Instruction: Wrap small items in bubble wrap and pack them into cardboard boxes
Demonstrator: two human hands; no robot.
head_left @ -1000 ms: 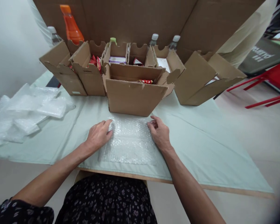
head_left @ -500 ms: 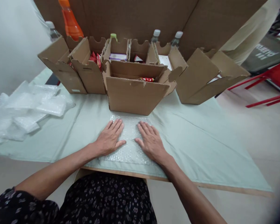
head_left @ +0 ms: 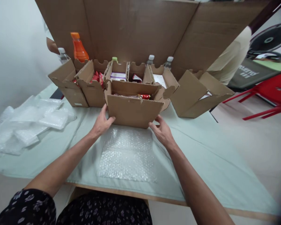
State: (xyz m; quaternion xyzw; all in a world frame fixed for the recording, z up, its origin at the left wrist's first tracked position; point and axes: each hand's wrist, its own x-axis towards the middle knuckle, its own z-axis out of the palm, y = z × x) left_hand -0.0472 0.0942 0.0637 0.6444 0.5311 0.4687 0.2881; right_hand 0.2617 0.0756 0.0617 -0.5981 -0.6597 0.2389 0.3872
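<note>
In the head view, a brown cardboard box [head_left: 133,110] with its top open stands at the middle of the table, a red packet [head_left: 144,97] showing inside. My left hand [head_left: 101,123] grips its lower left side, thumb on the front face. At the lower right corner my right hand [head_left: 162,130] grips the same box, some fingers hidden behind it. Flat on the cloth between my forearms lies a sheet of bubble wrap [head_left: 128,156], just in front of the box.
Several open cardboard boxes [head_left: 93,90] stand in a row behind, with an orange bottle [head_left: 80,50] and other bottles at the back. Bubble wrap pieces [head_left: 32,122] are piled at left. Another box [head_left: 192,97] stands at right. A red chair [head_left: 269,97] is beyond the table.
Both hands have left the bubble wrap sheet, where they lay flat, and moved forward to the sides of the box. The view has tilted up a little.
</note>
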